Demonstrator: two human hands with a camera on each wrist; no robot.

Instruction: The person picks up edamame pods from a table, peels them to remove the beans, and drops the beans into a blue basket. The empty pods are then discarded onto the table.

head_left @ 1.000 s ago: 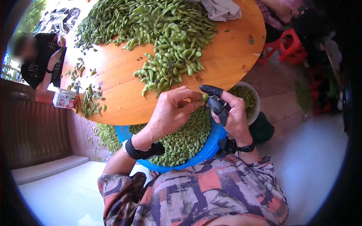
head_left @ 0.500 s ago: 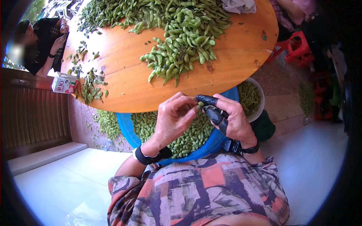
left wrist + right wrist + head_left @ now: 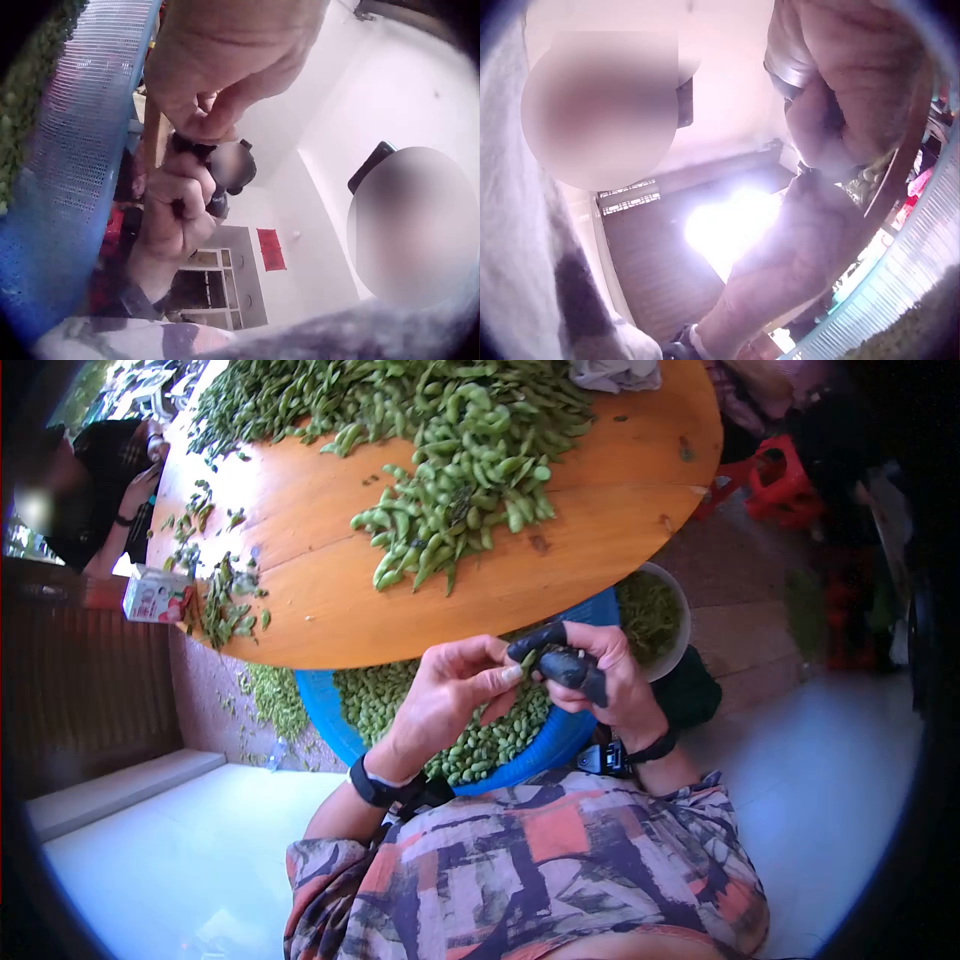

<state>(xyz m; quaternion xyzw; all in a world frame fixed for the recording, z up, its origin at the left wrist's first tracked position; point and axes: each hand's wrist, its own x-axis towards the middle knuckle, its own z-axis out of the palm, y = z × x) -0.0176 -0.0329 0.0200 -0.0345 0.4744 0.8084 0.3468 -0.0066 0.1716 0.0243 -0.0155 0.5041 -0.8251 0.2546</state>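
Where hands meet over blue basket (image 3: 322,712), left hand (image 3: 440,695) and black-sheathed right hand (image 3: 605,680) fingers (image 3: 540,637) pinch one edamame pod (image 3: 527,658) below bench (image 3: 580,550) edge; carton (image 3: 155,598) print unreadable.

Small green soybean pod (image 3: 527,657), mostly hidden, between left hand (image 3: 450,695) and right hand (image 3: 612,682)
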